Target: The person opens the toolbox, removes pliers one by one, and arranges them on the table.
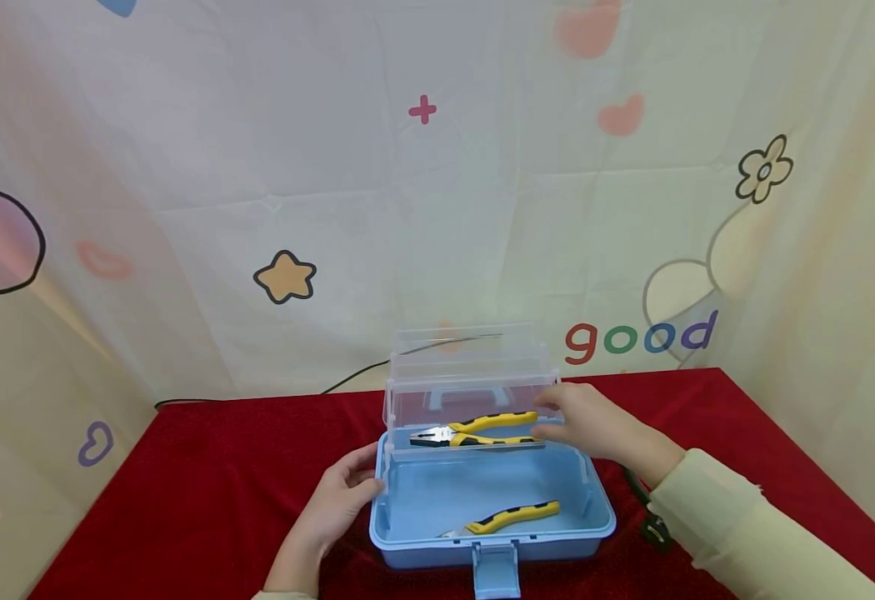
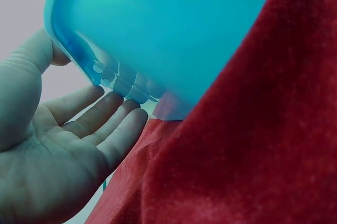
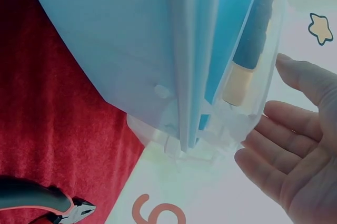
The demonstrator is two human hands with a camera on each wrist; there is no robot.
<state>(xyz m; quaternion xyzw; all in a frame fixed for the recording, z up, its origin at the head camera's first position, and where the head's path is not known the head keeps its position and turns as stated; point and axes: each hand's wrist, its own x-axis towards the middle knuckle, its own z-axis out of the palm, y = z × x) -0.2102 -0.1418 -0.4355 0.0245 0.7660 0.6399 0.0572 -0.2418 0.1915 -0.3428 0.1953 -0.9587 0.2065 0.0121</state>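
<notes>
A blue toolbox (image 1: 493, 492) stands open, its clear upper tray (image 1: 396, 433) raised toward the back. Combination pliers (image 1: 475, 429) with yellow-and-black handles lie in that tray, jaws to the left. My left hand (image 1: 343, 493) holds the toolbox's left side, thumb over the rim and fingertips on the outer wall in the left wrist view. Beside the tray's right end is my right hand (image 1: 591, 421), fingers extended around nothing, close to the pliers' handle ends. A second tool with a yellow-and-black handle (image 1: 516, 517) lies on the toolbox floor, its metal head partly hidden by the front wall.
Red cloth (image 1: 242, 492) covers the table. Right of the toolbox lie dark-handled cutting pliers (image 3: 58, 205), partly behind my right forearm in the head view. The front latch (image 1: 496, 571) hangs down. A patterned curtain (image 1: 452, 208) hangs behind, with a black cord (image 1: 355, 379) along its foot.
</notes>
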